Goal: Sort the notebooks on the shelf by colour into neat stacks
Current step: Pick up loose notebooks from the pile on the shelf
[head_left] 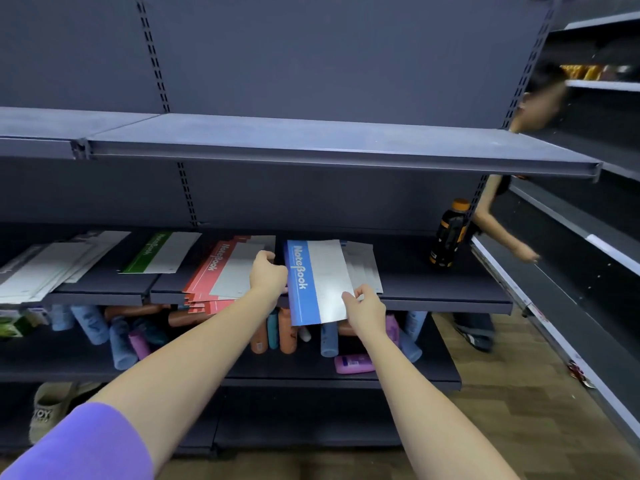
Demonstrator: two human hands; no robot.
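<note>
Blue notebook (317, 282) — gripped by both hands, overhanging shelf (446, 292).

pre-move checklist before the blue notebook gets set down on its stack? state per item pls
1. Right hand pinches blue-spined paper notebook at its near corner: ok.
2. Left hand steadies its spine edge: cannot tell, contact hidden.
3. Notebook squared on the pile beneath: not ok, it overhangs the dark metal shelf edge, skewed.
4. Red-spined notebook stack neat: not ok, fanned, overhanging.
5. Green-spined notebook kept apart: ok.
6. Black bottle with orange cap clear of the pile: ok.
</note>
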